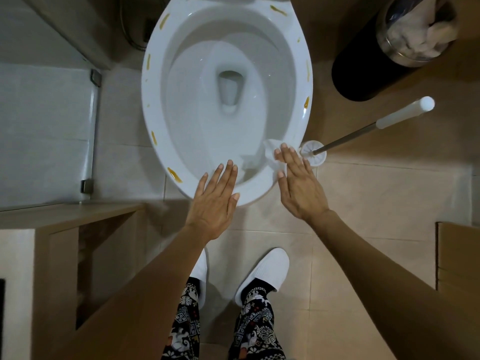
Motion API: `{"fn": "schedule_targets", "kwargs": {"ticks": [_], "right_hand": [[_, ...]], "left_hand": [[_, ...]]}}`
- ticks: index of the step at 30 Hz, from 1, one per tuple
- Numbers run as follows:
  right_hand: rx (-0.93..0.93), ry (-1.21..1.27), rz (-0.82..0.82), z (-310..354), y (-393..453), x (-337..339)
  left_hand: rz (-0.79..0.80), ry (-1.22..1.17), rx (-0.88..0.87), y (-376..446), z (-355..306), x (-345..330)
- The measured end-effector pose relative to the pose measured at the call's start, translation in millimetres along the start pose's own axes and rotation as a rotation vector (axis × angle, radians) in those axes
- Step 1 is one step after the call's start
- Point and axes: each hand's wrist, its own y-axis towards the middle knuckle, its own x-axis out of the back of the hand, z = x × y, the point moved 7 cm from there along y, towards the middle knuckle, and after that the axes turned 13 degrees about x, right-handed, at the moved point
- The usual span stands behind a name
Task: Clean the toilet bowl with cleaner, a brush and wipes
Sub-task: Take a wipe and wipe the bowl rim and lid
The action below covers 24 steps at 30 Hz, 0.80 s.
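Back of the toilet bowl (298, 61) is cut off by the top edge; the seat hinge and tank are out of view. Bin (389, 53) at upper right is partly cropped, its contents a pale crumpled mass, not identifiable. Whether the wipe (268, 149) is one sheet or several cannot be told; part of it lies under the right fingers. No cleaner bottle in view.

Left hand (215, 201): flat, fingers straight and together, palm down over the near edge of the rim, holding nothing. Contact with the rim uncertain.

Right hand (298, 185): flat, fingers extended, fingertips pressing the wipe on the near-right edge of the rim; not curled round it.

Yellow-brown streaks (174, 174) dot the rim at intervals: near-left, left side, far right.

Brush (345, 137) stands in its holder (313, 153) on the floor, just beside the bowl's near-right edge, handle leaning to the right.
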Motion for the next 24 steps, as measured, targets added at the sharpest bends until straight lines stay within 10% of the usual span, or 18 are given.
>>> {"fn": "schedule_targets", "kwargs": {"ticks": [24], "right_hand": [[0.032, 0.097, 0.057, 55, -24, -34]], "left_hand": [[-0.014, 0.042, -0.012, 1, 1, 0]]}}
